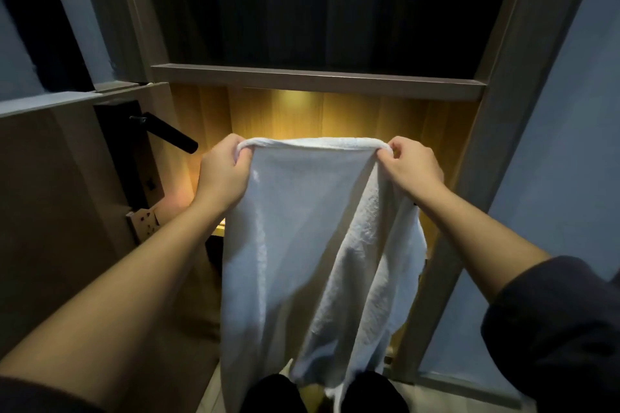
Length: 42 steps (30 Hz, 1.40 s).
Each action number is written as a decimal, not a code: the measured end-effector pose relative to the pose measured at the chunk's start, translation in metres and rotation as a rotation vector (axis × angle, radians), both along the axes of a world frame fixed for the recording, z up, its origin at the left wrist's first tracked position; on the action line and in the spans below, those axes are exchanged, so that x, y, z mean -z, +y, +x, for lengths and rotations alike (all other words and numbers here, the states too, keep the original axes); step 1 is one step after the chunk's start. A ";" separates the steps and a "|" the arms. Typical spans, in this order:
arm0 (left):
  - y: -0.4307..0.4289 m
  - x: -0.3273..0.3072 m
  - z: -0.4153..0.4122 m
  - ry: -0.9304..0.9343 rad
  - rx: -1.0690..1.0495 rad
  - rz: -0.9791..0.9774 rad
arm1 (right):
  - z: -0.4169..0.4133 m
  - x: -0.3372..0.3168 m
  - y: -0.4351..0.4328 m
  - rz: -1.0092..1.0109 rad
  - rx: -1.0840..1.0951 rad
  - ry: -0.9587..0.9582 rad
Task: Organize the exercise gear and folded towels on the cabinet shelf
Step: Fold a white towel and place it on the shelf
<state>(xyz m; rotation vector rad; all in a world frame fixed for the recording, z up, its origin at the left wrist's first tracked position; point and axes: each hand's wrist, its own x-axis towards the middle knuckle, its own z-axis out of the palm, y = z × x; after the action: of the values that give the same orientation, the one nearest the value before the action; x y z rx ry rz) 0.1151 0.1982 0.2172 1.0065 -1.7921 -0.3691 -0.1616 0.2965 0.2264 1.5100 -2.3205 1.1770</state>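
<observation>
The white towel, soft, nubbly terry doubled over its top edge, hangs lengthwise in front of the cabinet's warm-lit wood-grain compartment under a dark flat shelf edge, its upper corners pinched in the closed left hand and right hand, between dim blue-grey walls.

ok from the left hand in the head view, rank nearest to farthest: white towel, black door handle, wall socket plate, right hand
1. white towel: gripped by the left hand.
2. black door handle: up-left of it.
3. wall socket plate: lower left, similar range; too close to call with the handle.
4. right hand: across the towel.
</observation>
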 end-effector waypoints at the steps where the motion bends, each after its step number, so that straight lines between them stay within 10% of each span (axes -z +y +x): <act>1: 0.000 -0.003 0.001 0.001 0.011 -0.002 | -0.001 -0.001 0.001 0.007 0.013 0.026; 15: 0.017 -0.031 -0.011 0.008 0.104 -0.024 | 0.012 -0.014 0.008 0.177 0.003 0.090; 26: 0.046 -0.036 -0.039 -0.140 0.342 -0.068 | 0.075 -0.015 0.008 0.223 -0.620 0.027; 42: 0.021 -0.006 -0.004 -0.350 0.313 0.240 | 0.067 -0.012 0.006 -0.053 -0.320 0.002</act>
<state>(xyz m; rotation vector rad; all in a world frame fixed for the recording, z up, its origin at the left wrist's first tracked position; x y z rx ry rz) 0.1107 0.2192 0.2230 0.9999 -2.2734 -0.6454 -0.0944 0.3022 0.2384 1.9127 -2.0803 1.2912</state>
